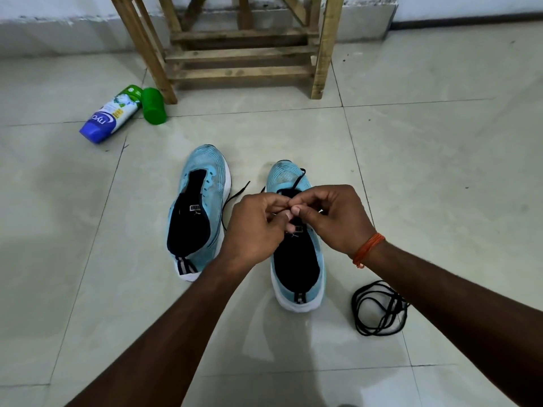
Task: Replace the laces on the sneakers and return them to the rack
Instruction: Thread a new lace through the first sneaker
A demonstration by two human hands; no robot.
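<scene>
The left hand [252,227] and right hand [332,218] hide the right sneaker's [296,259] eyelets from me, and the lace [297,180] end they pinch. The rack [241,54] runs off the top edge.

Left sneaker [202,207]: light blue upper, white sole, black lining and tongue with a small white logo, heel tab striped black and pale grey; right sneaker [286,174]: the same light blue, white and black, with the same striped tab; lace [297,179] on it black; spare lace [379,308] black too; rack [241,54] raw yellow-brown wood with darker grain; bottle [113,113] white with a blue end, green top and blue-and-green print; cup [153,105] plain bright green; floor [440,142] pale grey-green glossy tiles with thin dark joints; wrist thread [368,249] orange; wall [470,7] white.
</scene>
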